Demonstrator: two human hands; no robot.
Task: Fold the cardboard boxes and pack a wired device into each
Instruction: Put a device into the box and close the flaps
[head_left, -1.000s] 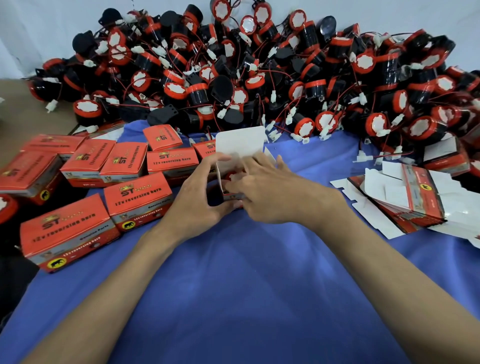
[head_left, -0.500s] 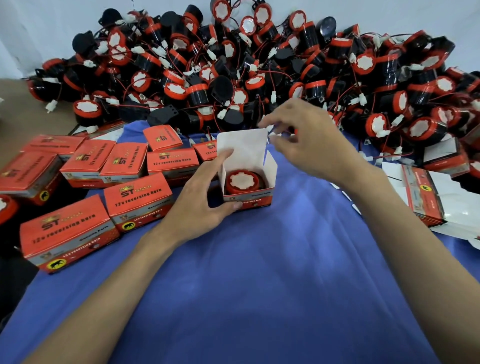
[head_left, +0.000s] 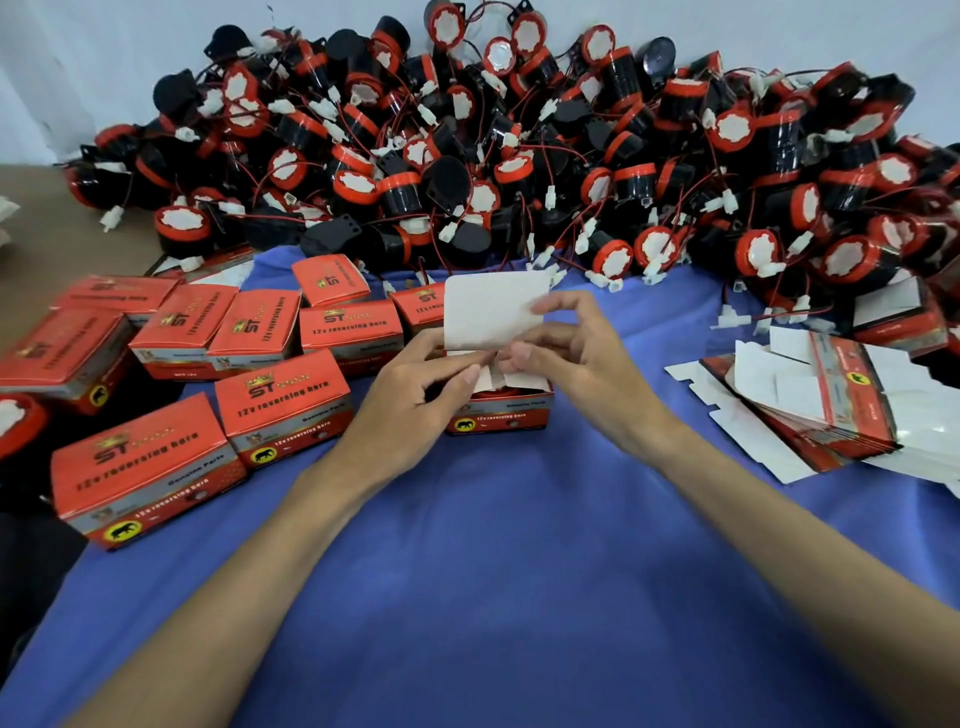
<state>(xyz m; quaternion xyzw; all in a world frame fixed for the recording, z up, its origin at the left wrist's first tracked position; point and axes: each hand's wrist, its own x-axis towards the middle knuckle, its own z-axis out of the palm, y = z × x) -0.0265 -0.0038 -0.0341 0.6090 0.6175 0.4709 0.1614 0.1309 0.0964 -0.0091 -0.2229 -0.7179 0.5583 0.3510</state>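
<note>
The box (head_left: 498, 418) stands mid-worktop (head_left: 519, 571) with its white lid up. The left hand (head_left: 410, 400) and right hand (head_left: 582, 358) have fingers clamped on its side flaps.

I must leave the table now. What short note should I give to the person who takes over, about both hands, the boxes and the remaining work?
Left hand grips the open box on the blue cloth, fingertips on a side flap. Right hand pinches the lid flap, which stands upright.
Contents are mostly hidden by the flaps.
Done: closed boxes at left.
Left: tuck the flaps, close the lid, then go on with the flat blanks at right and the device pile behind.
</note>
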